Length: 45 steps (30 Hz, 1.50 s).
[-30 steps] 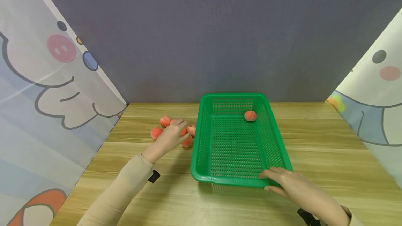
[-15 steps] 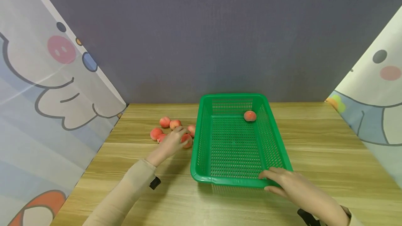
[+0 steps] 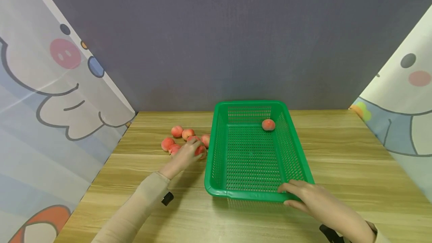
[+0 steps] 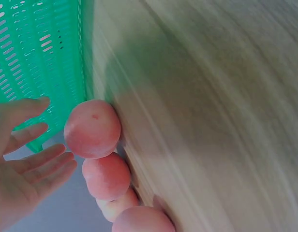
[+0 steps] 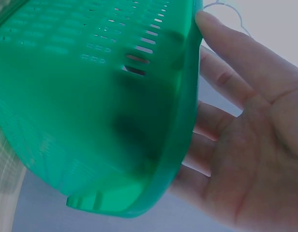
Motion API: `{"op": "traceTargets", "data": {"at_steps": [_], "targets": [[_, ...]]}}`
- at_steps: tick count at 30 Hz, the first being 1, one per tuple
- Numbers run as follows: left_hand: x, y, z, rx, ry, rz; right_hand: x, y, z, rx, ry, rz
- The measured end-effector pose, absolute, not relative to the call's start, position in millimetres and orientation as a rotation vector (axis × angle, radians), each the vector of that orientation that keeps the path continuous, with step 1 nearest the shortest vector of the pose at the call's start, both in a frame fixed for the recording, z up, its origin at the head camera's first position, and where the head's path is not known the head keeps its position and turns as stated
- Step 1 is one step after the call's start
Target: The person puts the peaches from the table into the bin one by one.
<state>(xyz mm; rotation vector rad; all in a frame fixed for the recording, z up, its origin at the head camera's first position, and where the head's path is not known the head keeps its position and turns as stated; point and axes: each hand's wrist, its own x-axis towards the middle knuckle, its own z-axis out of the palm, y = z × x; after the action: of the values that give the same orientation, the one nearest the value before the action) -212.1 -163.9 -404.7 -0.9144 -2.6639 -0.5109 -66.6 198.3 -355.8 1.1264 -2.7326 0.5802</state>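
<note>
My left hand (image 3: 183, 155) hovers over a small group of peaches on the tabletop, just left of a green plastic basket (image 3: 251, 195). In the left wrist view its fingers are spread and slightly bent beside the nearest peach (image 4: 92, 129), with a gap between them. Part of the group is hidden under the hand in the head view. At the near right corner of the basket, my right hand (image 3: 312, 198) grips the rim, thumb outside and fingers over the edge. A single peach (image 3: 268, 125) lies inside the basket at the far right.
More peaches, including one at the back left (image 3: 177, 131) and one at the far left (image 3: 167, 144), lie on the wooden table (image 3: 347, 153). A grey wall (image 3: 216, 40) rises behind, with cartoon-printed sheets on both sides.
My left hand has shifted slightly nearer to me over the peaches, uncovering ones at the back of the group. The right hand and the basket have stayed in place.
</note>
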Motion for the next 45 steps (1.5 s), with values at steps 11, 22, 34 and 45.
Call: {"op": "traceTargets", "data": {"at_steps": [11, 22, 34, 45], "targets": [[-215.6, -162.6, -411.8, -0.979, -2.603, -0.499, -66.5, 198.0, -354.8, 1.127, -2.735, 0.593], [-212.6, -162.4, -416.2, -0.959, -2.720, -0.429, -67.2, 198.2, -354.1, 1.126, -2.750, 0.588], [-212.3, -160.8, -415.8, -0.933, -2.787, -0.472, -67.3, 197.5, -351.9, 1.117, -2.800, 0.623], [-211.2, -162.6, -391.1, -0.897, -2.796, -0.463, -66.7, 197.5, -351.6, 1.117, -2.820, 0.639]]}}
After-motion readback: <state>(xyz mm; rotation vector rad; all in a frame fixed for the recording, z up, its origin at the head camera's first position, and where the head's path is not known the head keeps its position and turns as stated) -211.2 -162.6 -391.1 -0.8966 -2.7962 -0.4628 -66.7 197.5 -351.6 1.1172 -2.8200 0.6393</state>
